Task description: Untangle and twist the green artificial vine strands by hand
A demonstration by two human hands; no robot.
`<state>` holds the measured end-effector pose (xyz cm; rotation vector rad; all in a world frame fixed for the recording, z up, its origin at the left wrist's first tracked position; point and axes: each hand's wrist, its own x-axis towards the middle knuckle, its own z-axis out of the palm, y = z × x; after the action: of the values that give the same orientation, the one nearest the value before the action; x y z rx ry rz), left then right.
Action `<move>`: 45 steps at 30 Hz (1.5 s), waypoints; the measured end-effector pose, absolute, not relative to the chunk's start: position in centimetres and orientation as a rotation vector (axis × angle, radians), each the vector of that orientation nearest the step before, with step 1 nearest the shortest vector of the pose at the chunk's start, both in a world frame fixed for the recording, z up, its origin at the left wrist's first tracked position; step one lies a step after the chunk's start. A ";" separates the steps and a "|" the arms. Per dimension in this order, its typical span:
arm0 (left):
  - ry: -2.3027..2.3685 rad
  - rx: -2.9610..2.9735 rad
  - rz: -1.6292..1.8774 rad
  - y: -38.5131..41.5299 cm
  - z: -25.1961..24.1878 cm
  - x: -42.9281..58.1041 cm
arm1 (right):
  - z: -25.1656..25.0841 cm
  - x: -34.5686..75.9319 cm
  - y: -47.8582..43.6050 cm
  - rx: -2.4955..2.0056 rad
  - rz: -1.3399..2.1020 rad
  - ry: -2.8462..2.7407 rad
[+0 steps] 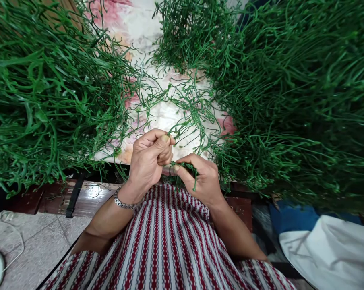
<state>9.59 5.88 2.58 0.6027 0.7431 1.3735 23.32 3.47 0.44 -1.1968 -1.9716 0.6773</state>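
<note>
My left hand (150, 159) is curled closed, thumb pressed on forefinger, pinching a thin green stem (182, 127) that runs up and right. It wears a metal bracelet at the wrist. My right hand (201, 177) sits just right of it, fingers closed round a small bunch of green stems (194, 177) that hangs over the knuckles. Both hands nearly touch above my lap, which is covered by red-and-white striped cloth (166, 241). Loose stems lie scattered on a pale flowered cloth (160, 114) right behind the hands.
Big heaps of green stems rise on the left (43, 92) and on the right (296, 104). A dark wooden board (64, 197) and grey tiled floor (40, 245) lie lower left. White cloth (329, 249) over blue fabric lies at lower right.
</note>
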 end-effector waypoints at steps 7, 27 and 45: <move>0.721 0.674 1.364 6.9 2.5 9.7 | 1.4 23.6 4.8 -1.253 0.490 -2.072; 0.682 0.509 1.249 7.1 1.7 9.0 | 0.8 23.3 6.7 -1.192 1.133 -1.868; 0.572 0.471 1.022 7.4 1.3 6.9 | 2.5 24.9 7.0 -0.700 1.679 -2.026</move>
<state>6.90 7.38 1.27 0.4713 0.5721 1.0223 24.90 6.99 2.53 -0.6999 -2.0258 1.6790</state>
